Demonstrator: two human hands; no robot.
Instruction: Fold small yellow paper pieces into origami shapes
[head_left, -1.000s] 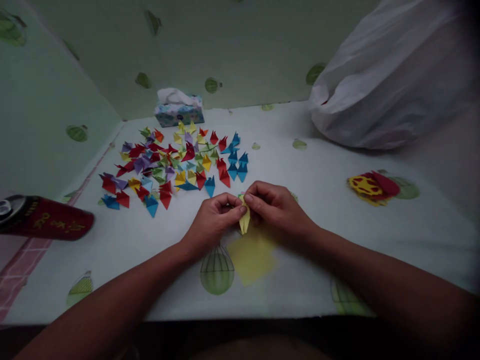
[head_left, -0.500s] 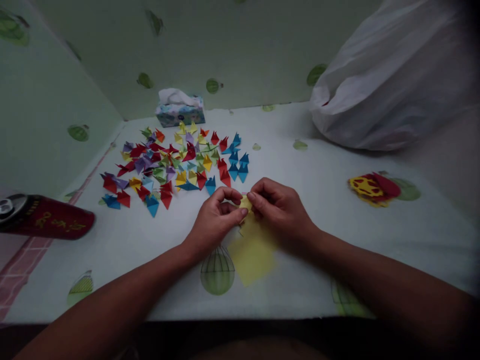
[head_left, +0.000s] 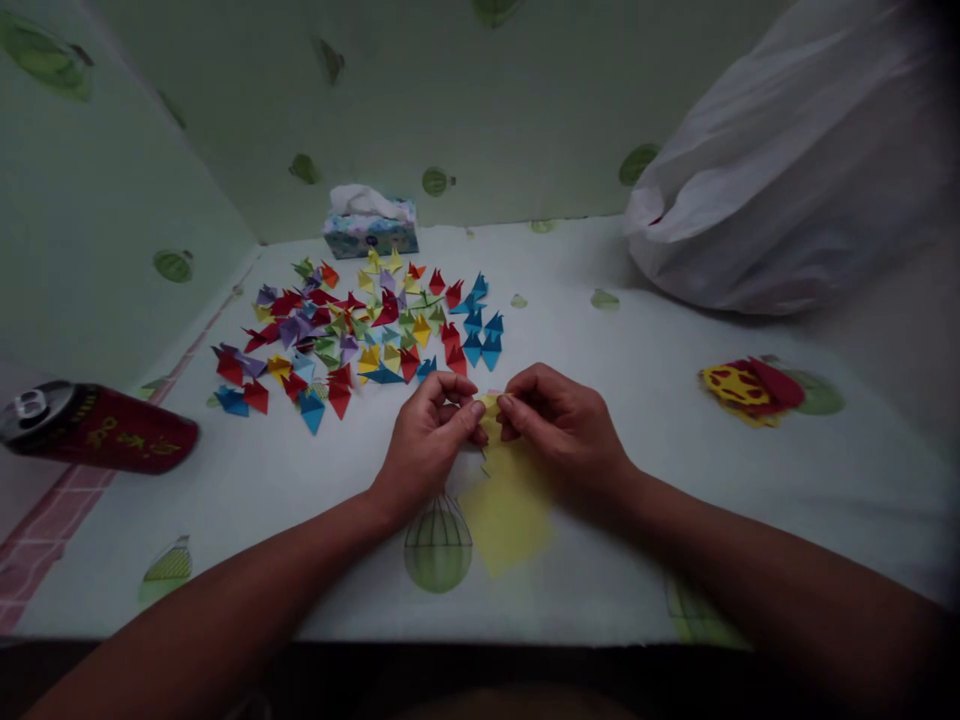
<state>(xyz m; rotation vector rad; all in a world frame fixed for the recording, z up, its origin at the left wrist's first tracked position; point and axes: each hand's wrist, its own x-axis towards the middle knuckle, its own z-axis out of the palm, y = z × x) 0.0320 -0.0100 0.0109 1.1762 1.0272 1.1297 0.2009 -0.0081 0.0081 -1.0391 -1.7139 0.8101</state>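
Observation:
Between my two hands is a small folded piece of yellow paper (head_left: 491,412), partly covered by the fingers. My left hand (head_left: 435,430) pinches its left side with thumb and fingers. On the opposite side my right hand (head_left: 559,420) is closed on the paper, its thumb pressed to the forefinger. Below the hands a flat yellow paper square (head_left: 510,525) lies on the table, its upper part in the shade of my right hand. Folded paper cranes (head_left: 341,390) in red, blue, yellow, green and purple spread over the table beyond my left hand.
A red drink can (head_left: 112,428) stands at the left. A tissue box (head_left: 371,225) sits against the back wall behind the cranes. At the right back rests a large white plastic bag (head_left: 750,210). Red and yellow cut-out shapes (head_left: 750,388) lie in front of it.
The view has shifted slightly, so things on the table appear a little further right and lower. Both hands keep their pinch on the yellow paper, with the fingers slightly shifted.

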